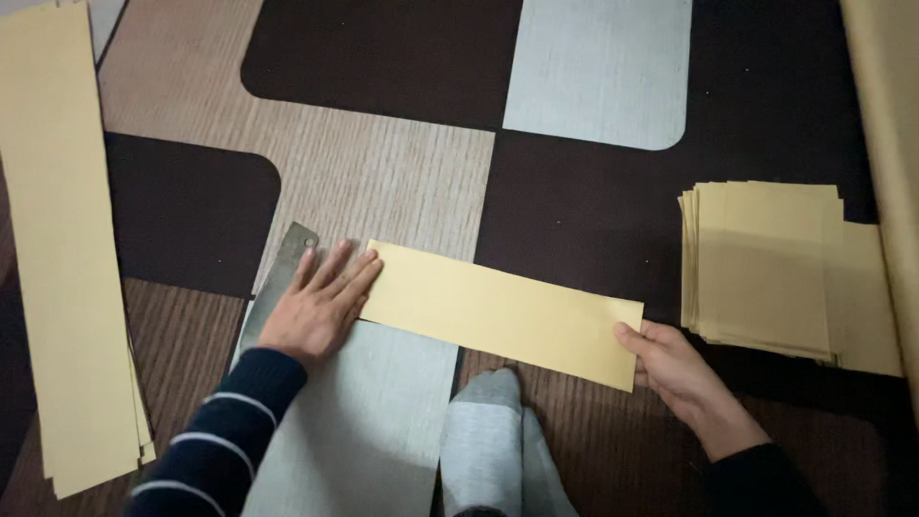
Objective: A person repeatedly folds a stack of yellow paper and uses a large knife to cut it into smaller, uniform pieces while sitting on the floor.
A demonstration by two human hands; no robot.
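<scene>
Lay slanted across the patterned floor mat (pixel 383 163): yellow paper strip (pixel 501 313), near end pinched by right hand (pixel 673 369), far end just beside flat-spread, empty left hand (pixel 316 306) pressing metal ruler (pixel 278 282).

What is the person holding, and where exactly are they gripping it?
The right hand pinches the yellow paper strip at its right end; the left hand lies flat beside its left end.

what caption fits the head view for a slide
Left hand flat on a metal ruler, right hand pinching a yellow paper strip on patterned floor.
</scene>
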